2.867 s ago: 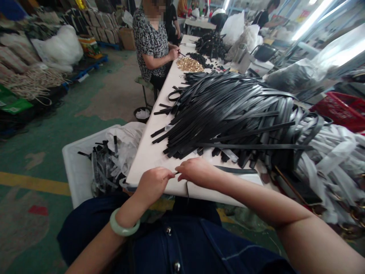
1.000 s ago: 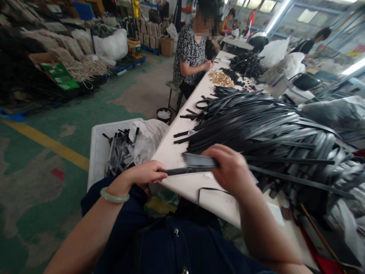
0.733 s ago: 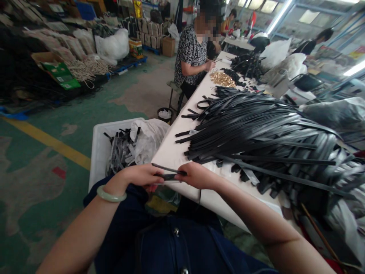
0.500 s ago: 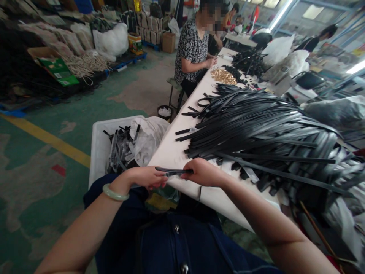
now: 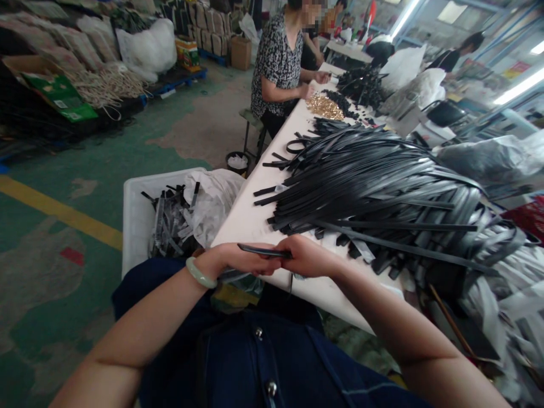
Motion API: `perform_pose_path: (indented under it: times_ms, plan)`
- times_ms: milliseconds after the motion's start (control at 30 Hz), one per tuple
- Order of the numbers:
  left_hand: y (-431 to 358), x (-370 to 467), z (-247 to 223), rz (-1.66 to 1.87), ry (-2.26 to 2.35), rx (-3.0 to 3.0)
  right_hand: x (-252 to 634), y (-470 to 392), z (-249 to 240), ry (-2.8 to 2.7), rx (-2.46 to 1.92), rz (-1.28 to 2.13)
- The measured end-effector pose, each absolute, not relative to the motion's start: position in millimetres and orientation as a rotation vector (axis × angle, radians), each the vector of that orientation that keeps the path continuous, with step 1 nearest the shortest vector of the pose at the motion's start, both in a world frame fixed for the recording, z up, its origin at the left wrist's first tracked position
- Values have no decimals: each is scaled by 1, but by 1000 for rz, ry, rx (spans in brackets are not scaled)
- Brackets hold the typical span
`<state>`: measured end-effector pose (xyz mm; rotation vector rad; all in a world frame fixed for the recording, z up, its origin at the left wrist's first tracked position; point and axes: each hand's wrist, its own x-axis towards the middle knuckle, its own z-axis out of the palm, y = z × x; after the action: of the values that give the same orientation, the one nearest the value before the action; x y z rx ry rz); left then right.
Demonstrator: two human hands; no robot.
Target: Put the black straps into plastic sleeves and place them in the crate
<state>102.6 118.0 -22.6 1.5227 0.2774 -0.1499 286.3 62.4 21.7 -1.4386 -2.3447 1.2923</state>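
Both hands pinch one thin black strap piece at the near edge of the long white worktable.

The left hand (image 5: 238,262) and right hand (image 5: 306,256) close their fingertips on opposite ends of the narrow flat black strip (image 5: 263,251), held level just above the table's (image 5: 242,221) front edge, over the lap. Bare white tabletop lies just beyond the knuckles; behind it spreads a big heap of long black straps (image 5: 374,181), its nearest ends close to the right hand. Left of the table stands a white plastic bin (image 5: 136,215) of black offcuts; further along, a seated person's hands work beside a pile of small gold-coloured metal fittings (image 5: 325,106).
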Motion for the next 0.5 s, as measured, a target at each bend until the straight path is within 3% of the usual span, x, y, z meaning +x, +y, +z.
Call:
perform_pose_path:
  times_ms: [100, 233, 333, 400, 500]
  plan:
    - [124, 84, -21, -42, 309, 1535, 302, 59, 26, -2325, -1531, 1184]
    - [129, 35, -31, -296, 481, 1523, 339, 64, 44, -2328, -1730, 1081]
    - [120, 23, -44, -236, 767, 1675, 332, 66, 52, -2452, -1918, 705]
    - [110, 28, -46, -133, 876, 1757, 304, 63, 47, -2519, -1867, 442]
    - [97, 38, -40, -44, 811, 1751, 254, 60, 30, -2717, -1560, 451]
